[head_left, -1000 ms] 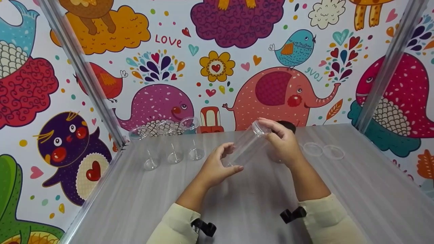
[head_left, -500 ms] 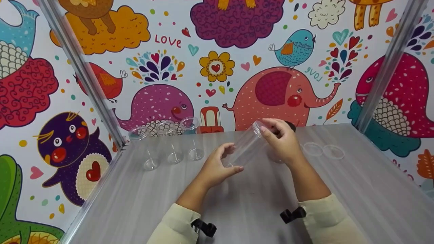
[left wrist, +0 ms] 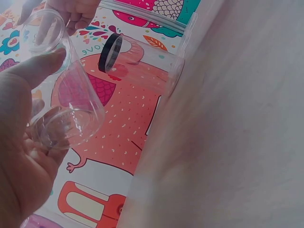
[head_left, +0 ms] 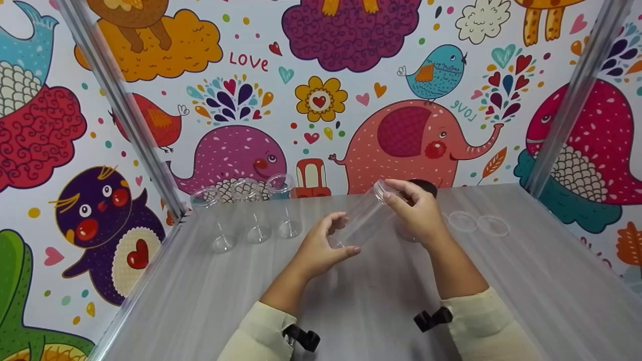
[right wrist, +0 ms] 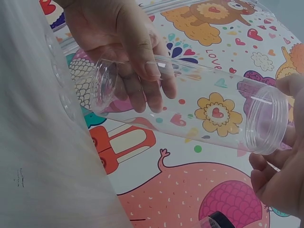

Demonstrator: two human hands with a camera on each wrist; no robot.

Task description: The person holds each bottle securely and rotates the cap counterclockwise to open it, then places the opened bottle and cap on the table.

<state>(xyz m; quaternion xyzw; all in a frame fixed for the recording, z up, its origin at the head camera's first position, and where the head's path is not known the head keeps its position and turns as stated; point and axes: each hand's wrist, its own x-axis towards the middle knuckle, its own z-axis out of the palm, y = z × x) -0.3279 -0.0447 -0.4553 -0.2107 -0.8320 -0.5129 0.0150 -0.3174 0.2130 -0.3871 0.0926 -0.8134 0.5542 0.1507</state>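
A clear plastic jar point(head_left: 360, 220) is held tilted above the table, its threaded neck up to the right. My left hand point(head_left: 321, 245) holds it near the base, thumb on the near side and fingers around the other. At the neck, my right hand point(head_left: 419, 210) grips the rim between thumb and fingers. The right wrist view shows the jar's see-through body point(right wrist: 190, 104) with nothing inside, and the ridged neck point(right wrist: 266, 121) beside the right fingers. Behind the right hand stands another clear jar with a black lid point(left wrist: 110, 52), partly hidden in the head view.
Three clear jars point(head_left: 287, 208) stand upright in a row at the back left of the grey table point(head_left: 200, 301). Two clear rings, perhaps lids point(head_left: 493, 225), lie at the back right. A patterned wall point(head_left: 321, 50) with metal corner posts point(head_left: 577, 100) borders the table.
My right hand has shifted its fingers around the jar's neck, the thumb coming across to the near side of the rim. The left hand and the jar have barely moved.
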